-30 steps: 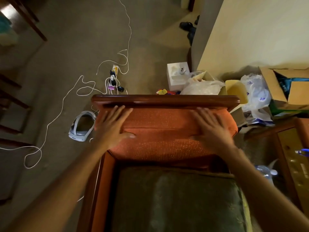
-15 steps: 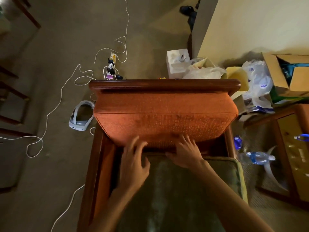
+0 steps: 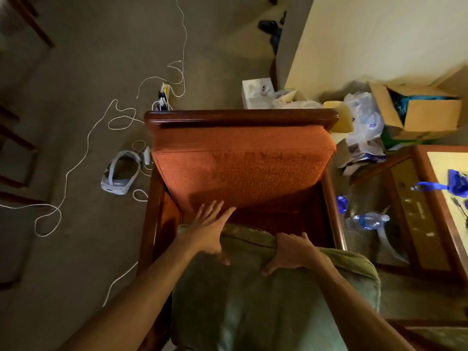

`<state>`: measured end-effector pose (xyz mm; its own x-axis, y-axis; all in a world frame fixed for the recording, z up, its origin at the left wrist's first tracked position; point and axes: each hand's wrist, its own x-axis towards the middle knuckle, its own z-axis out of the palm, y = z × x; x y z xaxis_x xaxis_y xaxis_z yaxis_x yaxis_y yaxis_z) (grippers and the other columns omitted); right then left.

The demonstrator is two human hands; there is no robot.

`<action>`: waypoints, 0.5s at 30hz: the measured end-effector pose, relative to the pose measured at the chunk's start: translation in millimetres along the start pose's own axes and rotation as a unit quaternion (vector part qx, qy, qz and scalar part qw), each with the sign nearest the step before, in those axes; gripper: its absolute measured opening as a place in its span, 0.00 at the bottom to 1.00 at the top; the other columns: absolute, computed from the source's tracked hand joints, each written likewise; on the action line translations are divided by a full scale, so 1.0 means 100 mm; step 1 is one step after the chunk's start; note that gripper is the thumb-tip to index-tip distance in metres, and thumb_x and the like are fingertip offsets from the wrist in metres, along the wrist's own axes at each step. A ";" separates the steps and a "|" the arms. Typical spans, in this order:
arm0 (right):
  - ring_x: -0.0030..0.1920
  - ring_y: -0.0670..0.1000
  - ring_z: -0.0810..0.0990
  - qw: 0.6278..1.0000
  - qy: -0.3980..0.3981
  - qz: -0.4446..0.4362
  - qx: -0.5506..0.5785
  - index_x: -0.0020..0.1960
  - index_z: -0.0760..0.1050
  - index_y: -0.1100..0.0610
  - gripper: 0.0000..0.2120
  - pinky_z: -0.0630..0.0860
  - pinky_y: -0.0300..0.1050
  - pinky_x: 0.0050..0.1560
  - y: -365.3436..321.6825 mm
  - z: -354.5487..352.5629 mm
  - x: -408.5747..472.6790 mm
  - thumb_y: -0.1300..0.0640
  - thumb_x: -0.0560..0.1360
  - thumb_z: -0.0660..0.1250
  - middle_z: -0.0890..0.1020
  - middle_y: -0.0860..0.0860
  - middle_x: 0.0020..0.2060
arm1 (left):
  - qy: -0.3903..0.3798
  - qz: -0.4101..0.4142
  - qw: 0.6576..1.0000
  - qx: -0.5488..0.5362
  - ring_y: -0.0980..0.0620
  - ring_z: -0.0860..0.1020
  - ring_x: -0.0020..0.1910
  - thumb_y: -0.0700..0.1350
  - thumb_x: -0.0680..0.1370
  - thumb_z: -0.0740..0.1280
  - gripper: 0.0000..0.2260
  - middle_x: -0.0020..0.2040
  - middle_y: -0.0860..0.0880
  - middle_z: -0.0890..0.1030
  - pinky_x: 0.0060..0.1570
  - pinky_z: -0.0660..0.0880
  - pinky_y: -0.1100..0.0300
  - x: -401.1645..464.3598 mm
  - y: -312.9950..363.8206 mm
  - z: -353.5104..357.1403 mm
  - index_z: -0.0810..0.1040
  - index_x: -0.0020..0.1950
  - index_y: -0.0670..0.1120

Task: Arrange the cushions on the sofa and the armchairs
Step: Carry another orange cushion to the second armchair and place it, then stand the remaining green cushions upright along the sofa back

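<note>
A dark wooden armchair (image 3: 243,117) stands on grey-brown carpet (image 3: 76,59) with white cable (image 3: 88,138) trailing at left. An orange woven back cushion (image 3: 243,168) leans against its far backrest. The right hand (image 3: 291,252) grips the far edge of the green seat cushion (image 3: 266,307), fingers curled over it. The left hand (image 3: 210,229) rests flat, fingers straight, on that edge.

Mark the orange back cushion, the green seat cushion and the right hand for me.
orange back cushion (image 3: 243,171): head view, middle of its front face.
green seat cushion (image 3: 266,307): head view, top surface.
right hand (image 3: 291,252): head view, back of hand.
</note>
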<state>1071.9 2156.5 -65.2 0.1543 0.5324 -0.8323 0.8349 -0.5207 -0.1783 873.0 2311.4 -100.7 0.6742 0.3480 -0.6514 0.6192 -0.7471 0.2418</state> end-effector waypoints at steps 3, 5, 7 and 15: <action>0.64 0.51 0.73 0.996 0.074 -0.038 0.000 0.66 0.69 0.47 0.42 0.54 0.62 0.74 -0.03 0.23 -0.51 0.28 0.59 0.74 0.77 0.46 0.61 | -0.080 0.050 0.996 0.003 0.45 0.40 0.80 0.69 0.55 0.80 0.67 0.82 0.48 0.42 0.74 0.32 0.42 -0.15 0.17 -0.03 0.38 0.80 0.58; 0.65 0.51 0.72 0.992 0.118 -0.045 0.003 0.67 0.67 0.46 0.43 0.59 0.61 0.72 -0.07 0.39 -0.84 0.28 0.59 0.74 0.76 0.45 0.63 | -0.068 0.093 0.993 0.014 0.44 0.53 0.78 0.68 0.56 0.80 0.63 0.79 0.49 0.57 0.77 0.41 0.43 -0.37 0.29 -0.03 0.47 0.80 0.56; 0.63 0.50 0.73 0.987 0.153 -0.040 0.006 0.66 0.67 0.46 0.42 0.65 0.57 0.70 -0.10 0.52 -1.08 0.28 0.59 0.74 0.76 0.45 0.62 | -0.027 0.123 0.992 0.029 0.46 0.61 0.72 0.69 0.56 0.79 0.58 0.72 0.50 0.65 0.76 0.52 0.45 -0.56 0.38 -0.03 0.55 0.78 0.53; 0.54 0.55 0.80 0.969 0.249 0.008 0.003 0.59 0.68 0.49 0.37 0.74 0.50 0.51 -0.26 1.19 -2.33 0.34 0.59 0.78 0.80 0.49 0.53 | 0.070 0.213 0.964 0.142 0.49 0.69 0.66 0.70 0.57 0.77 0.51 0.67 0.51 0.72 0.68 0.63 0.47 -1.73 0.97 -0.02 0.64 0.72 0.48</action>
<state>951.0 1966.6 71.0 0.4038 0.7794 -0.4791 0.8271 -0.5347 -0.1728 817.3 2179.8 36.6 0.9028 0.0344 -0.4286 0.1533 -0.9570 0.2461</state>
